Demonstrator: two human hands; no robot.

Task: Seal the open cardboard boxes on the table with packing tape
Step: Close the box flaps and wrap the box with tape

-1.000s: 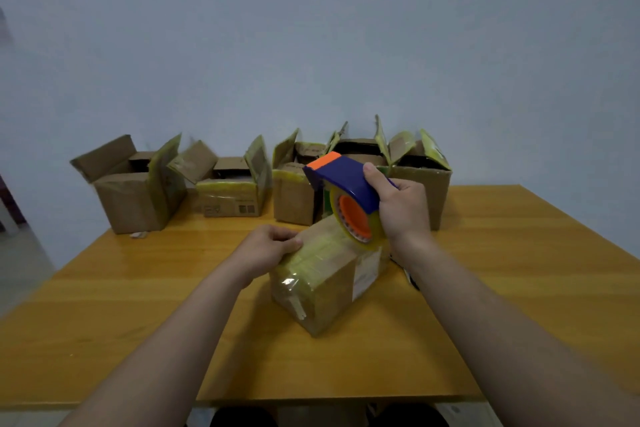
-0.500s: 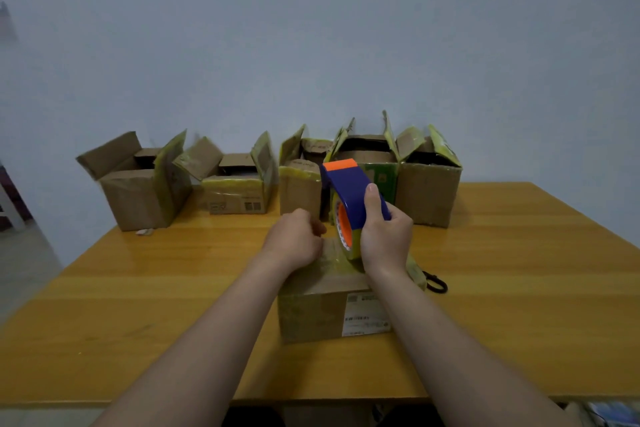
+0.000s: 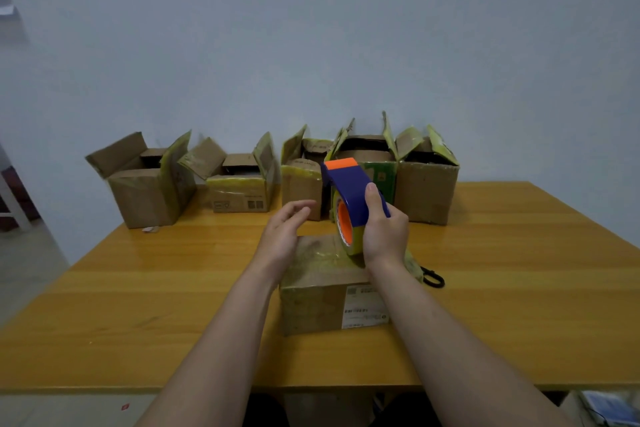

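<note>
Gripped in the right hand (image 3: 384, 232) is a blue-and-orange dispenser (image 3: 349, 199): the fingers are wrapped round its body and the thumb is laid along the blue cover. The tape roll is set on edge against the top of the near box (image 3: 325, 284), toward its far right part. The left hand (image 3: 282, 234) is held open and empty, fingers spread and slightly curled, just above the far left part of the same top; contact with the cardboard cannot be confirmed. The near box is seen closed, its top glossy with tape, at the middle of the table (image 3: 138, 305), well apart from a row of open boxes (image 3: 277, 180) ranged along the far edge by the wall. A dark looped object (image 3: 433, 277) is partly hidden just behind the near box on the right.

The step in hand is judged to be the laying of a strip across the closed flaps. For a sound seal, the box should be steadied by the left palm pressed flat on the lid, clear of the tape path. The roll should be kept pressed down and drawn in one straight pass along the seam, carried over the edge onto the side wall, then cut by tilting the toothed blade. Wrinkles are avoided if tension is kept even.
</note>
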